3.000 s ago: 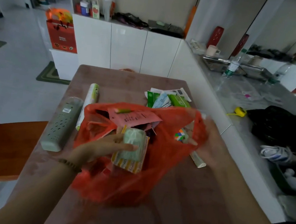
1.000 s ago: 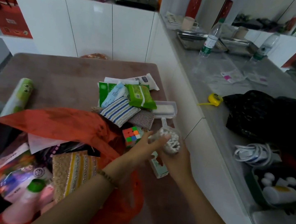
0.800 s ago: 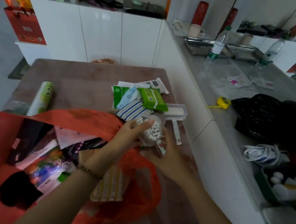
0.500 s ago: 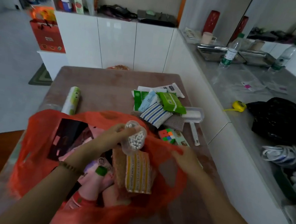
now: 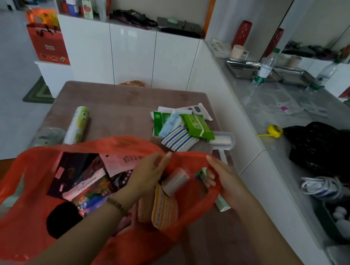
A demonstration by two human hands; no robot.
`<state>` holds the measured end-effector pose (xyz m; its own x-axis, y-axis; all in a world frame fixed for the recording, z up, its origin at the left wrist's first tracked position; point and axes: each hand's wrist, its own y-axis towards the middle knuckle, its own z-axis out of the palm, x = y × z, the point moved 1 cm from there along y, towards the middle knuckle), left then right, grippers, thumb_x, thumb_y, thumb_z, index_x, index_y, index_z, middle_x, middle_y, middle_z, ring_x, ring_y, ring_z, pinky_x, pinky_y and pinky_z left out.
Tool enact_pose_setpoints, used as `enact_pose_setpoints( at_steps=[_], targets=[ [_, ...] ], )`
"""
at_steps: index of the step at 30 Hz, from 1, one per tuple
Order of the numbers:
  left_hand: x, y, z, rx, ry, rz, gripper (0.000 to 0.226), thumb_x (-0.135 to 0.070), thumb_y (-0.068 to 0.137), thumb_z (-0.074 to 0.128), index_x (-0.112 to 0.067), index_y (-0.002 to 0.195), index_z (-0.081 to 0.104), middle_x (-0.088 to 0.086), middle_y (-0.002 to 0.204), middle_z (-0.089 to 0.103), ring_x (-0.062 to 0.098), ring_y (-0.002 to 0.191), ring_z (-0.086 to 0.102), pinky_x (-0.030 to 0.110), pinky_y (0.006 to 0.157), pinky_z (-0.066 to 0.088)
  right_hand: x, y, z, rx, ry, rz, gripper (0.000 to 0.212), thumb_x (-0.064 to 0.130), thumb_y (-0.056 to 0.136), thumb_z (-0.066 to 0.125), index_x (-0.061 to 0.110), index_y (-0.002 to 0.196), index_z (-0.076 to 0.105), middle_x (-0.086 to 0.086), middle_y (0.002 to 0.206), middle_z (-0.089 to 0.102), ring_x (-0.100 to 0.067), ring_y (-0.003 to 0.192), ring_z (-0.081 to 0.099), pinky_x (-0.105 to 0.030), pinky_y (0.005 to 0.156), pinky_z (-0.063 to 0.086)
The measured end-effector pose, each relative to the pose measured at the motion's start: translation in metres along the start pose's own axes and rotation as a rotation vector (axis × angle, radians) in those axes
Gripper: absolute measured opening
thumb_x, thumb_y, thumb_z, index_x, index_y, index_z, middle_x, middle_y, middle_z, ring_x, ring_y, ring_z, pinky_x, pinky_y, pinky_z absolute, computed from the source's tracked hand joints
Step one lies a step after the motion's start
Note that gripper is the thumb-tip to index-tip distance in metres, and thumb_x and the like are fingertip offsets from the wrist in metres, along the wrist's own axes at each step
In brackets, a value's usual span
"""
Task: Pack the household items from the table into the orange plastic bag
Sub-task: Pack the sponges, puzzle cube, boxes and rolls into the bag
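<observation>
We judge packing past halfway. Orange plastic bag (image 5: pixel 14 211) lies on desk (image 5: pixel 118 102), well filled. Right hand (image 5: pixel 227 181) grips rim, holding mouth wide. Left hand (image 5: pixel 146 175) is inside mouth, fingers near straight, beside blurred clear tub (image 5: pixel 176 180); we cannot tell if it holds it. Packets (image 5: pixel 181 126), lint roller (image 5: pixel 223 139) and roll (image 5: pixel 77 125) are left outside.

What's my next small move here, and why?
Probably lift the left hand out and reach for the striped pack, nearest the orange plastic bag mouth; the clear jar is inside, and the right hand holds the rim open.
</observation>
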<state>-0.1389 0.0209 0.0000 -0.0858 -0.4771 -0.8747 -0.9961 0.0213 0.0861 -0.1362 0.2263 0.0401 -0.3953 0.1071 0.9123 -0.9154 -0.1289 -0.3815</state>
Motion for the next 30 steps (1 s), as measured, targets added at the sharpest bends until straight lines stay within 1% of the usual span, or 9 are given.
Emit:
enact_pose_setpoints(
  at_steps=[4, 6, 9, 11, 14, 17, 20, 23, 30],
  targets=[
    [-0.022, 0.004, -0.008, -0.206, 0.086, 0.251, 0.046, -0.048, 0.094, 0.034, -0.012, 0.08, 0.058, -0.002, 0.071, 0.056, 0.01, 0.063, 0.05, 0.025, 0.056, 0.039, -0.007, 0.007, -0.015, -0.033, -0.274, 0.022, 0.04, 0.043, 0.096, 0.043, 0.01, 0.081, 0.06, -0.002, 0.054, 0.056, -0.013, 0.044, 0.05, -0.023, 0.049, 0.043],
    [-0.029, 0.022, 0.003, -0.108, 0.154, 0.265, 0.04, -0.044, 0.096, 0.037, -0.015, 0.097, 0.063, -0.008, 0.086, 0.06, 0.008, 0.078, 0.055, 0.017, 0.065, 0.042, -0.01, 0.018, -0.031, -0.123, -0.316, 0.074, 0.051, 0.045, 0.098, 0.035, 0.007, 0.077, 0.063, -0.005, 0.062, 0.061, -0.016, 0.054, 0.056, -0.024, 0.056, 0.046],
    [-0.032, 0.051, 0.033, 0.126, 0.167, 0.213, 0.037, -0.042, 0.099, 0.034, -0.019, 0.098, 0.063, -0.01, 0.085, 0.058, 0.01, 0.082, 0.055, 0.013, 0.064, 0.035, -0.032, 0.04, -0.067, -0.295, -0.338, 0.08, 0.047, 0.04, 0.097, 0.041, 0.009, 0.073, 0.066, -0.008, 0.074, 0.063, -0.018, 0.067, 0.056, -0.026, 0.061, 0.043],
    [-0.029, 0.069, 0.059, 0.246, 0.182, 0.143, 0.038, -0.041, 0.099, 0.035, -0.015, 0.101, 0.062, -0.001, 0.096, 0.064, 0.015, 0.089, 0.058, 0.022, 0.072, 0.042, -0.055, 0.05, -0.089, -0.362, -0.406, 0.079, 0.039, 0.047, 0.087, 0.057, 0.009, 0.089, 0.069, -0.006, 0.087, 0.067, -0.016, 0.076, 0.06, -0.025, 0.062, 0.046],
    [-0.012, 0.099, 0.101, 0.352, 0.293, 0.019, 0.041, -0.041, 0.096, 0.043, -0.011, 0.12, 0.059, 0.008, 0.122, 0.062, 0.024, 0.11, 0.057, 0.035, 0.094, 0.045, -0.092, 0.063, -0.114, -0.328, -0.625, 0.096, 0.069, 0.069, 0.058, 0.072, 0.023, 0.11, 0.063, 0.009, 0.106, 0.067, -0.007, 0.092, 0.063, -0.027, 0.078, 0.052],
    [0.013, 0.121, 0.133, 0.447, 0.447, -0.149, 0.053, -0.038, 0.089, 0.057, -0.009, 0.133, 0.047, 0.015, 0.133, 0.054, 0.03, 0.12, 0.052, 0.041, 0.1, 0.043, -0.129, 0.083, -0.13, -0.25, -0.647, 0.088, 0.071, 0.039, 0.059, 0.083, 0.024, 0.121, 0.053, 0.003, 0.119, 0.063, -0.008, 0.101, 0.062, -0.026, 0.082, 0.053],
    [0.036, 0.125, 0.15, 0.488, 0.608, -0.222, 0.07, -0.04, 0.083, 0.066, -0.009, 0.138, 0.036, 0.014, 0.137, 0.047, 0.031, 0.123, 0.048, 0.043, 0.101, 0.043, -0.136, 0.087, -0.139, -0.299, -0.715, 0.018, 0.054, 0.039, 0.062, 0.077, 0.023, 0.112, 0.062, 0.008, 0.103, 0.069, -0.009, 0.091, 0.066, -0.028, 0.077, 0.055],
    [0.047, 0.124, 0.158, 0.397, 0.658, -0.241, 0.064, -0.038, 0.081, 0.068, -0.009, 0.13, 0.041, 0.012, 0.13, 0.053, 0.03, 0.118, 0.053, 0.041, 0.095, 0.045, -0.12, 0.078, -0.155, -0.328, -0.643, 0.026, 0.034, 0.032, 0.068, 0.08, 0.027, 0.098, 0.065, 0.014, 0.088, 0.068, -0.002, 0.079, 0.065, -0.021, 0.068, 0.051],
    [0.024, 0.109, 0.146, 0.213, 0.35, -0.169, 0.058, -0.034, 0.075, 0.075, -0.008, 0.122, 0.051, 0.013, 0.119, 0.062, 0.028, 0.107, 0.059, 0.032, 0.086, 0.045, -0.071, 0.037, -0.187, -0.245, -0.284, 0.109, 0.032, 0.014, 0.067, 0.081, 0.007, 0.097, 0.072, -0.006, 0.08, 0.076, -0.017, 0.066, 0.072, -0.024, 0.056, 0.055]
  ],
)
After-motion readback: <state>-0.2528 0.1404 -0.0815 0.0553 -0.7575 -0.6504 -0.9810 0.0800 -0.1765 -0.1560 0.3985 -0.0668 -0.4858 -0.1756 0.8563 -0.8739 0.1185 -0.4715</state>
